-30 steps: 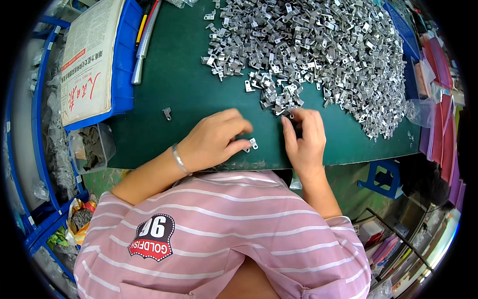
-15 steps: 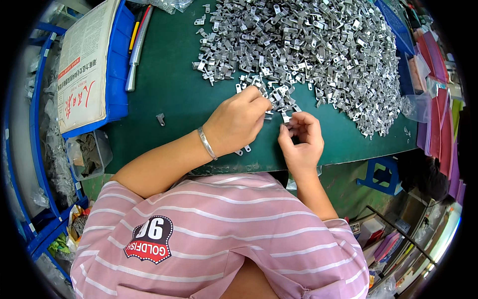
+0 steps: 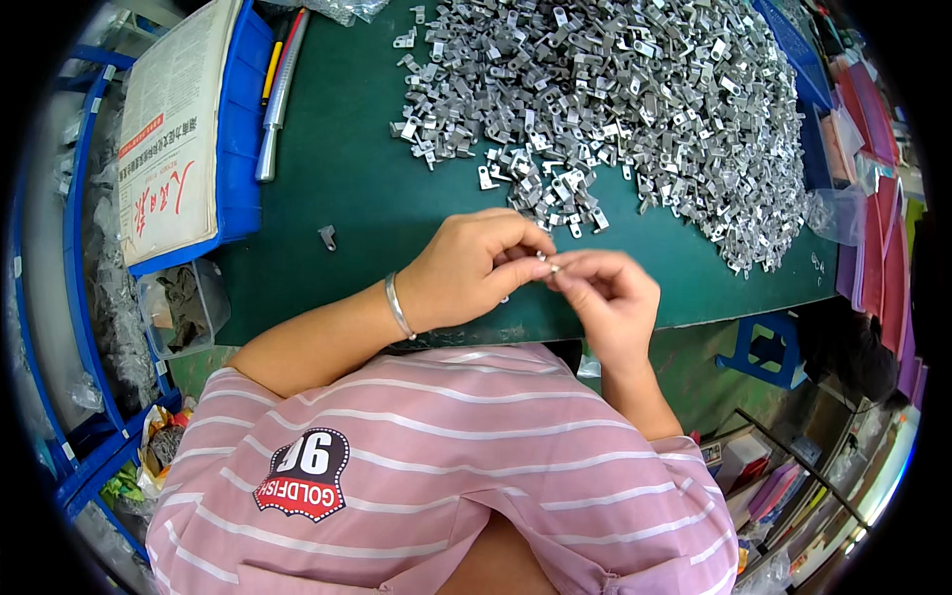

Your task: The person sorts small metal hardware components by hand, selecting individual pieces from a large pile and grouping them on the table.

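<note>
My left hand [image 3: 478, 270], with a silver bangle on its wrist, is closed in a pinch. Its fingertips meet those of my right hand [image 3: 615, 297], also pinched and slightly blurred. Between them a small shiny metal bracket [image 3: 548, 263] shows, mostly covered by the fingers. Just beyond, a large heap of small silver metal brackets [image 3: 615, 109] spreads over the green table [image 3: 337, 149]. A smaller cluster of brackets [image 3: 565, 203] trails from the heap toward my hands. One loose bracket [image 3: 327, 237] lies apart on the left.
A blue bin [image 3: 238, 188] with a folded newspaper [image 3: 164, 149] stands on the left. Pens [image 3: 273, 74] and a silver tube-like tool [image 3: 270, 139] lie beside it. Below sits a clear plastic box [image 3: 210, 297]. A blue stool [image 3: 762, 349] stands on the floor at right.
Both hands have drawn back from the small cluster toward the table's front edge. They were apart and now meet at the fingertips. The cluster's brackets are more exposed.
</note>
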Available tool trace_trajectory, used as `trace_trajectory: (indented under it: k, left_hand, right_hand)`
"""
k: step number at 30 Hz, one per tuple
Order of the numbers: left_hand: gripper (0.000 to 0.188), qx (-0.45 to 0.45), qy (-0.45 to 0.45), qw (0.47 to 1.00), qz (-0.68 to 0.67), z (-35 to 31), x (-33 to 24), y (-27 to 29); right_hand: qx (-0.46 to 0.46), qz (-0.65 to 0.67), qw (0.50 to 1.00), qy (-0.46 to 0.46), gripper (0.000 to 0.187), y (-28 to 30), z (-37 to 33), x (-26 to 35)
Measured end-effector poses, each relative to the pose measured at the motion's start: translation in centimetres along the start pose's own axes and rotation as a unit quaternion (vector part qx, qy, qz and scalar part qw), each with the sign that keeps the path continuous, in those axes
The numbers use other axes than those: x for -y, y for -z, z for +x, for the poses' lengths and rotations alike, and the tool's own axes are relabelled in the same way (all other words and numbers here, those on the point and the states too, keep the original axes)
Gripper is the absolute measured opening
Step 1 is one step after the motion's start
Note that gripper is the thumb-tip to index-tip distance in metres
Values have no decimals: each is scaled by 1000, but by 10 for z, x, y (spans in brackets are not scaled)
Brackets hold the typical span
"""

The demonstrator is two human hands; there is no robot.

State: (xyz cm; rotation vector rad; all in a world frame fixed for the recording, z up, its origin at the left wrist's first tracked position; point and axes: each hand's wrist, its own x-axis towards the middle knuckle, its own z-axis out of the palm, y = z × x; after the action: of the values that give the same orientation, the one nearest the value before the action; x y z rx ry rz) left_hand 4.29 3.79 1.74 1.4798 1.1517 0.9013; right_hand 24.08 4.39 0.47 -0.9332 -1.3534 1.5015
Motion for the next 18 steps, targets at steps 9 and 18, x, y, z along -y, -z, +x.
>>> trace_trajectory:
  k: [9, 18]
  left_hand:
    - [14, 5, -136, 969, 208, -41, 23, 24]
    - [16, -57, -105, 976, 181, -36, 18, 21]
  right_hand:
    - [-7, -465, 862, 202, 15, -7, 20, -16]
    - [9, -260, 965, -35, 7, 0, 12, -6]
